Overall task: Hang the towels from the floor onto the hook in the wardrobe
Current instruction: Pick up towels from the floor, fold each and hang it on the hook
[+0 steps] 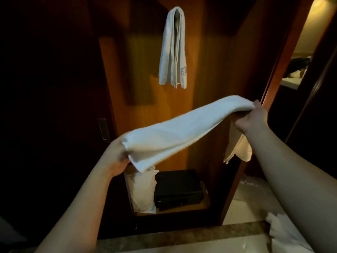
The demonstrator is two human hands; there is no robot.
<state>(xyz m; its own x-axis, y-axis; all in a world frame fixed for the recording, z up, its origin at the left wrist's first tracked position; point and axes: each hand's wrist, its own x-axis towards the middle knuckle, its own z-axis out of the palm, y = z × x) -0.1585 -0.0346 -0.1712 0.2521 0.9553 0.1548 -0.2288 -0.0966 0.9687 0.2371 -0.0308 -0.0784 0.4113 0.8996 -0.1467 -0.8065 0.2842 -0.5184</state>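
A white towel (175, 132), folded lengthwise into a thick band with soft, slightly blurred edges, is stretched in the air in front of the open wardrobe (209, 73). Its long axis runs on a slant, low at the left end and rising to the right end. Loose corners droop below each end, the longer tail hanging under the right end.

The left hand (116, 157) pinches the lower left end, fingers closed around the cloth, forearm reaching up from the lower left of the view. The right hand (252, 118) clutches the upper right end in a closed fist, knuckles turned up, its forearm extended from the lower right.

Above the held towel, well apart from it, a second white towel (173, 48) with an embroidered mark near its lower corner hangs draped from a point high on the wardrobe's back panel; the hook itself is hidden under it. On the wardrobe's bottom shelf sit a black safe (177, 189) and, just beside it on the left, a white bundle (144, 190). More white cloth (280, 230) lies on the pale floor (242, 207) at lower right.
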